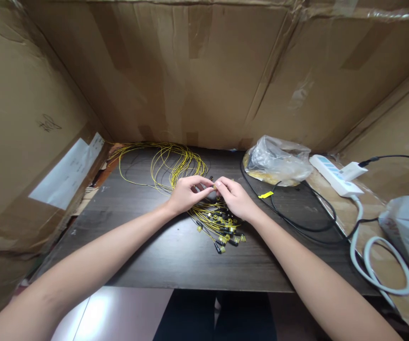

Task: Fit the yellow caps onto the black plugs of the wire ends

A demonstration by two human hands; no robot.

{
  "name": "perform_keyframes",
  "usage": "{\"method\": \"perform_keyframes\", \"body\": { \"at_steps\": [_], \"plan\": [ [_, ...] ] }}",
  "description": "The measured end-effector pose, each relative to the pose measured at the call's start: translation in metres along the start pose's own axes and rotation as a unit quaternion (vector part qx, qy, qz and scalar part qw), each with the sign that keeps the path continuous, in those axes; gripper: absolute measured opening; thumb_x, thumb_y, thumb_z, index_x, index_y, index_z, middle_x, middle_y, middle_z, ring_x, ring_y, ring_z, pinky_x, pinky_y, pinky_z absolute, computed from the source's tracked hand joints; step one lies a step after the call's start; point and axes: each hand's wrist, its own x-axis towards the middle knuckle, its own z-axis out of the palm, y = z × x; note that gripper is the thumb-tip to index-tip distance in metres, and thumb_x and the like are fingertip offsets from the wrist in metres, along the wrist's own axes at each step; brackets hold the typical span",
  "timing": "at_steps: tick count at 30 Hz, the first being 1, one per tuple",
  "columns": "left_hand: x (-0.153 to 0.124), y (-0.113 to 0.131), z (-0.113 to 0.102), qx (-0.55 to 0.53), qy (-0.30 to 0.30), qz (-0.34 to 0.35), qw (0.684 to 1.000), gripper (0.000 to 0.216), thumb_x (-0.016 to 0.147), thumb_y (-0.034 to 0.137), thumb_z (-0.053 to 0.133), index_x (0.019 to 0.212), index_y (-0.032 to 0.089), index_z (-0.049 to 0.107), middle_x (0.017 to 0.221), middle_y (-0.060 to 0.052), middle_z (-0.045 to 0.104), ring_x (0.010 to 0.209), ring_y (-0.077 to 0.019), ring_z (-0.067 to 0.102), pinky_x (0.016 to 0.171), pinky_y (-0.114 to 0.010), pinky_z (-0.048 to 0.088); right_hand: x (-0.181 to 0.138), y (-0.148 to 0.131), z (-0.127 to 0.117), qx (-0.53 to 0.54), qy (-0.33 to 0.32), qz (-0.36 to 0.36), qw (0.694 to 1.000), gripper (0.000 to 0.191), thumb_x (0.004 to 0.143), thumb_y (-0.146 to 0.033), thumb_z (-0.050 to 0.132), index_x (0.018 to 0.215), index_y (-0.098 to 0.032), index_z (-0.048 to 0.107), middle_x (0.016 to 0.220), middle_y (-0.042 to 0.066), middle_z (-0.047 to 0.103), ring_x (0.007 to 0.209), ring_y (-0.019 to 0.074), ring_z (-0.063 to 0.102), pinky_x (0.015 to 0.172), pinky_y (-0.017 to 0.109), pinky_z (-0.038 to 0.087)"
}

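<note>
Cardboard walls around a dark bench. Left hand and right hand meet over it, thumbs and forefingers pinching a tiny piece, too small to identify, at their fingertips. Yellow cables loop beyond the left hand; yellow-capped connectors lie below both hands, between the forearms.

Cables lay on the tabletop, running from near the rear wall to connectors nearer the front edge. A bag sat right of the cables, before that wall; farther right, beside the tabletop, lay a power strip. A sheet was on the left wall.
</note>
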Motion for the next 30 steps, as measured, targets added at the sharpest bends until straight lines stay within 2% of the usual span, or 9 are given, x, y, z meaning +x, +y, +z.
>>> {"method": "perform_keyframes", "body": {
  "at_steps": [3, 5, 9, 13, 21, 26, 30],
  "plan": [
    [-0.0009, 0.0016, 0.0001, 0.016, -0.009, 0.016, 1.0, 0.016, 0.086, 0.029, 0.071, 0.092, 0.015, 0.077, 0.084, -0.005, 0.076, 0.062, -0.0098, 0.064, 0.056, -0.019, 0.052, -0.0002, 0.0003, 0.0015, -0.009, -0.005, 0.002, 1.0, 0.036, 0.099, -0.042, 0.038, 0.071, -0.021, 0.048, 0.067, -0.001, 0.05, 0.065, 0.0151, 0.047, 0.065, 0.029, 0.036],
    [-0.0009, 0.0028, 0.0002, 0.021, -0.005, 0.012, 1.0, 0.015, 0.086, 0.028, 0.07, 0.092, 0.015, 0.076, 0.084, -0.005, 0.076, 0.063, -0.0103, 0.065, 0.057, -0.019, 0.053, -0.0002, 0.0003, 0.0021, -0.001, 0.001, 0.006, 1.0, 0.035, 0.098, -0.042, 0.039, 0.073, -0.02, 0.05, 0.068, -0.001, 0.052, 0.066, 0.0154, 0.048, 0.065, 0.029, 0.037],
    [0.0, 0.0037, 0.0001, 0.026, 0.008, -0.01, 1.0, 0.014, 0.085, 0.025, 0.069, 0.091, 0.015, 0.075, 0.085, -0.005, 0.076, 0.065, -0.0112, 0.066, 0.06, -0.021, 0.054, -0.0003, 0.0003, 0.0018, 0.026, 0.021, 0.005, 0.999, 0.025, 0.094, -0.041, 0.048, 0.084, -0.02, 0.057, 0.077, 0.001, 0.059, 0.072, 0.0164, 0.052, 0.068, 0.029, 0.04],
    [0.0005, 0.0026, -0.0005, 0.016, 0.002, -0.012, 1.0, 0.015, 0.086, 0.027, 0.069, 0.091, 0.015, 0.075, 0.087, -0.006, 0.076, 0.067, -0.0127, 0.067, 0.061, -0.022, 0.056, -0.0006, 0.0014, 0.0009, 0.026, 0.017, 0.003, 1.0, 0.02, 0.09, -0.04, 0.055, 0.086, -0.02, 0.057, 0.075, 0.0, 0.056, 0.069, 0.0159, 0.05, 0.064, 0.028, 0.039],
    [-0.0004, 0.0033, -0.0011, 0.017, -0.006, -0.004, 1.0, 0.014, 0.086, 0.025, 0.069, 0.092, 0.015, 0.076, 0.086, -0.005, 0.076, 0.066, -0.0114, 0.066, 0.06, -0.02, 0.054, -0.0013, 0.0009, 0.0018, 0.029, -0.014, 0.004, 0.999, 0.033, 0.097, -0.045, 0.043, 0.078, -0.02, 0.054, 0.07, -0.001, 0.053, 0.068, 0.0156, 0.048, 0.065, 0.029, 0.037],
    [0.0003, 0.0033, -0.0007, 0.025, 0.003, -0.015, 1.0, 0.014, 0.085, 0.026, 0.068, 0.091, 0.014, 0.075, 0.085, -0.005, 0.076, 0.066, -0.0122, 0.066, 0.061, -0.021, 0.054, -0.0014, -0.0015, 0.002, 0.018, 0.014, 0.007, 1.0, 0.023, 0.092, -0.041, 0.053, 0.087, -0.019, 0.059, 0.076, 0.0, 0.059, 0.07, 0.0157, 0.051, 0.065, 0.028, 0.039],
    [0.0008, 0.0031, -0.0016, 0.021, -0.001, -0.013, 1.0, 0.016, 0.086, 0.028, 0.069, 0.092, 0.015, 0.076, 0.087, -0.005, 0.076, 0.069, -0.0129, 0.067, 0.062, -0.022, 0.055, -0.0013, -0.0017, 0.001, 0.015, 0.006, 0.001, 1.0, 0.021, 0.091, -0.04, 0.054, 0.089, -0.019, 0.06, 0.078, 0.0, 0.06, 0.072, 0.0161, 0.052, 0.066, 0.028, 0.04]
  ]
}}
